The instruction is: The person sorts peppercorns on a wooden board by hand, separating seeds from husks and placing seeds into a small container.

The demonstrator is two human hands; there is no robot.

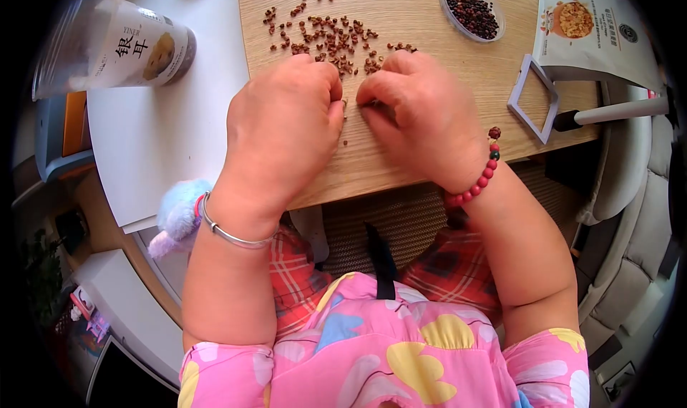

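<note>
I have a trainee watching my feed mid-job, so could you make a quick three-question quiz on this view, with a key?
1. Multiple choice: where do the loose reddish-brown bits lie?
A) on the white surface
B) on the wooden table
C) on the sofa

2. True or false: the round tub is empty.

3. Fill in: the hand nearer the white pouch is the person's own ____ hand.

Key:
1. B
2. False; it holds dark bits.
3. right: the right hand is nearer.

Reddish-brown peppercorns [332, 41] lie loosely scattered across the wooden tabletop [404, 21].
</note>
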